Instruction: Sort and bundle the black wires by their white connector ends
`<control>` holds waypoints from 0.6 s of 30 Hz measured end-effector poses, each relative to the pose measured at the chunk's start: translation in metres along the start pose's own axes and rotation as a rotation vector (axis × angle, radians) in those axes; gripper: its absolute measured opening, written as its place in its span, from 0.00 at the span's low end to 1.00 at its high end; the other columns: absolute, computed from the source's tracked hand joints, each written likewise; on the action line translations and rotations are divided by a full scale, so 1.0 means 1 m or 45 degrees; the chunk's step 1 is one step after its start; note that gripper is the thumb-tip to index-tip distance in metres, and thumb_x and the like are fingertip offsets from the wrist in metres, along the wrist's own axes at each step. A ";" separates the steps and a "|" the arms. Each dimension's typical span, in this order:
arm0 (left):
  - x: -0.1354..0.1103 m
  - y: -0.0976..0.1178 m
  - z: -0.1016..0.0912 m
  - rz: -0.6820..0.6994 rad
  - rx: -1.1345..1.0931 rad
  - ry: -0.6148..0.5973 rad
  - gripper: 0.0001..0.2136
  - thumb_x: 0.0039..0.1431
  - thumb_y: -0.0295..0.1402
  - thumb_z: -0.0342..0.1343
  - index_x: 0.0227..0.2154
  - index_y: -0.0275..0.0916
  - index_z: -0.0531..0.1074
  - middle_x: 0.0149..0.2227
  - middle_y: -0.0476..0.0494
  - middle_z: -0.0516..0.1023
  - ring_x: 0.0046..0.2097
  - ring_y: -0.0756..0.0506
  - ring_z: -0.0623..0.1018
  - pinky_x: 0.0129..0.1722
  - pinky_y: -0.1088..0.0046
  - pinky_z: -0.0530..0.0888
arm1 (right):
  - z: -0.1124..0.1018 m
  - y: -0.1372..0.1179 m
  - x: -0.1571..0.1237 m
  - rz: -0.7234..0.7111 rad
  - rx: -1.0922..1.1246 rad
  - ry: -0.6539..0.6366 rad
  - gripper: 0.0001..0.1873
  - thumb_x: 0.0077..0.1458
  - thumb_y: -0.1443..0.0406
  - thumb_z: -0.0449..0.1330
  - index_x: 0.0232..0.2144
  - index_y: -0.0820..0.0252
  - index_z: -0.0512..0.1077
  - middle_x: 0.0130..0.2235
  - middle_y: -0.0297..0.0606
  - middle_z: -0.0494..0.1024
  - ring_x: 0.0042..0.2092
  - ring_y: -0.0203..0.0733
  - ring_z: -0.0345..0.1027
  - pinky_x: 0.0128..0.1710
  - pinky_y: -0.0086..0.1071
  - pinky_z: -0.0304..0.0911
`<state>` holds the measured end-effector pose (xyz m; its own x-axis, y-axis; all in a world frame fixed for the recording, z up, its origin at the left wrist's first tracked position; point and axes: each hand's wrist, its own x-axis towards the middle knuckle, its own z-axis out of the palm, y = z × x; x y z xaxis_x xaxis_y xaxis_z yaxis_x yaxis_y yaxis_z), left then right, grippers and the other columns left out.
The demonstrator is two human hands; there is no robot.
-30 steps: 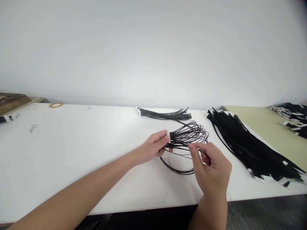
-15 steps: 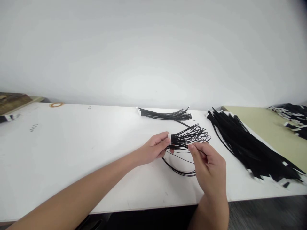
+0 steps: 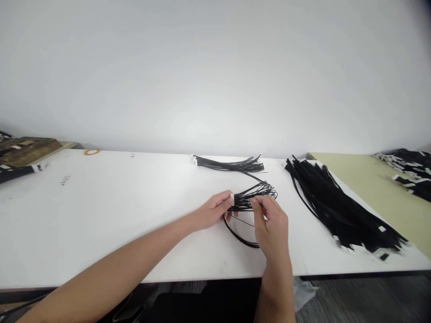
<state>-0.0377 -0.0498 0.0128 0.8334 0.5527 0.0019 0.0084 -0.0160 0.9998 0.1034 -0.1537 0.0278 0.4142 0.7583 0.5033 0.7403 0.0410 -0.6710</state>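
Observation:
Near the middle of the white table, my left hand (image 3: 217, 210) grips a white connector (image 3: 232, 198) from which many thin black wires (image 3: 257, 193) fan out to the right and loop back. Beside the loops, my right hand (image 3: 271, 222) is closed, thumb and fingertips pinching a wire of this wire harness; the exact strand is hard to make out. A thicker black cable part (image 3: 235, 235) curves down below both hands. Just behind lies another bundle of black wires (image 3: 229, 163) with white connectors at its left end.
On the right of the table (image 3: 134, 211) lies a large pile of black cables (image 3: 340, 202) with white ends. More cables sit on a pale green surface (image 3: 350, 168) farther right. An orange tape ring (image 3: 92, 152) and a brown box-like item (image 3: 33, 150) are at the back left.
My right hand has moved left, closer to the left hand and the connector. The view has shifted slightly, and my left hand keeps its grip on the connector.

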 end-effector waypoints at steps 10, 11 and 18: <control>0.005 -0.006 0.000 -0.011 -0.154 0.078 0.19 0.57 0.50 0.49 0.33 0.35 0.63 0.25 0.47 0.73 0.23 0.53 0.70 0.23 0.77 0.64 | 0.020 0.010 -0.003 -0.332 -0.369 0.101 0.08 0.59 0.61 0.53 0.34 0.54 0.72 0.32 0.33 0.75 0.35 0.37 0.63 0.43 0.35 0.45; 0.004 -0.007 0.000 -0.018 -0.157 0.090 0.19 0.56 0.50 0.50 0.34 0.35 0.64 0.25 0.47 0.73 0.23 0.53 0.70 0.24 0.77 0.64 | 0.022 0.010 -0.004 -0.337 -0.359 0.097 0.08 0.59 0.62 0.53 0.34 0.54 0.73 0.32 0.33 0.76 0.35 0.37 0.63 0.43 0.36 0.45; -0.002 -0.012 0.004 -0.025 -0.178 0.161 0.22 0.50 0.53 0.55 0.33 0.35 0.64 0.27 0.46 0.73 0.25 0.51 0.73 0.24 0.76 0.66 | 0.028 0.013 -0.010 -0.309 -0.245 0.031 0.11 0.60 0.62 0.51 0.33 0.54 0.73 0.34 0.32 0.77 0.37 0.39 0.65 0.41 0.36 0.43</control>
<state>-0.0375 -0.0543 0.0011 0.7578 0.6520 -0.0239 -0.0607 0.1069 0.9924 0.0938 -0.1421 -0.0012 0.2241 0.7258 0.6504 0.9048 0.0930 -0.4155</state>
